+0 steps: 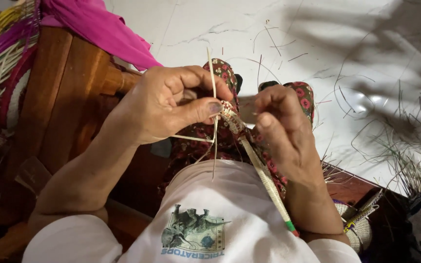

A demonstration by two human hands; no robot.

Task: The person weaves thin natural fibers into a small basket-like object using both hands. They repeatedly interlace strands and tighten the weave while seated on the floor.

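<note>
White floor lies below while left hand (171, 104) and right hand (283, 129) pinch a woven strip (257, 165).

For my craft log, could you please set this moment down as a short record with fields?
Left hand: left hand pinches the woven coil start with thumb and fingers
Right hand: right hand closed beside the coil, by the wrapped bundle
Loose strands: thin pale straw strands stick up and hang down
Bundle end: green and red tip
Floor: pale floor with scattered fibres
Left side: wooden furniture, pink cloth
</note>
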